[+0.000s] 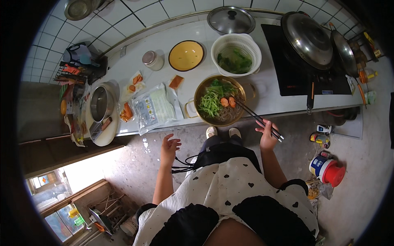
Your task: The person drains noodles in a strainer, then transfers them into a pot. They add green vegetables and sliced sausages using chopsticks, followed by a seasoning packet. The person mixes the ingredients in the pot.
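**Held Long Above a Brass-Coloured Pot (241, 90)**

Far left of the frame, a brown-handled knife (106, 123) lies on a smooth, rounded board (104, 138). Left of centre, the left hand (168, 148) shows a half-open, empty grip. Centrally, the round pot of green shreds (210, 106) and orange slices (224, 102) sits near the desk (131, 61) edge, presumably for reach. Rightward, the right hand (269, 138) closes its grip around slim dark chopsticks (252, 115) well back, likely sparing the fingers.

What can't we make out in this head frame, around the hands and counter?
All in the head view:
- Inside of the wok on the cooktop: hidden by its domed lid.
- Floor of the brass pot: covered by greens and noodles.
- Exact contact of the black chopsticks with the orange slices: too small.
- Round steel vessel, upper left: cut off by the top edge.
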Demonstrator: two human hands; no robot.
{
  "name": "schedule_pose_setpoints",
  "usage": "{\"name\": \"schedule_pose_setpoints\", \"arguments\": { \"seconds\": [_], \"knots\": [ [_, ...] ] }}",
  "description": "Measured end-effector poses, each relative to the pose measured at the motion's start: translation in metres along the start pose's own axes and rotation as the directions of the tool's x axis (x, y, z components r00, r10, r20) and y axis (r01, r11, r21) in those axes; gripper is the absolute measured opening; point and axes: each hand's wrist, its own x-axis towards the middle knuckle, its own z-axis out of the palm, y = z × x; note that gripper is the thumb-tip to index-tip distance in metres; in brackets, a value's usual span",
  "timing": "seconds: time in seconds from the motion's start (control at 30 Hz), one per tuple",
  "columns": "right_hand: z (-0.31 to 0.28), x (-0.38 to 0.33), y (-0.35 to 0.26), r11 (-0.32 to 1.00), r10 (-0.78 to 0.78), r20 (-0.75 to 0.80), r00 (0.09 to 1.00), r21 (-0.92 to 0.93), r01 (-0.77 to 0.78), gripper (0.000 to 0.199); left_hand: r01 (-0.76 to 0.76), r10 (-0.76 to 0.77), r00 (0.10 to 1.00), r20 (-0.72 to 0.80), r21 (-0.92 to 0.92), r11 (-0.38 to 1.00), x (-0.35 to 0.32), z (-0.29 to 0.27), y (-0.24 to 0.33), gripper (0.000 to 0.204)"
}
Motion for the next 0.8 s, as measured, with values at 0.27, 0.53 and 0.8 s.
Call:
{"name": "schedule_pose_setpoints", "arguments": {
  "seconds": [0.27, 0.53, 0.8],
  "knots": [
    [0.036, 0.006, -0.027, 0.99, -0.13, 0.105, 0.986, 0.069, 0.123, 0.026, -0.011, 0.009, 1.0, -0.029, -0.047, 0.999, 0.0, -0.018, -0.01, 0.032],
    [0.265, 0.015, -0.039, 0.974, -0.153, 0.647, 0.747, 0.228, 0.002, 0.024, -0.03, -0.008, 0.978, -0.207, -0.179, 0.983, -0.02, -0.063, -0.036, 0.031],
    [0.449, 0.006, 0.051, 0.977, 0.025, 0.702, 0.712, 0.135, -0.167, 0.021, -0.008, -0.21, 0.868, -0.45, -0.435, 0.9, -0.065, -0.114, -0.086, 0.03]
  ]
}}
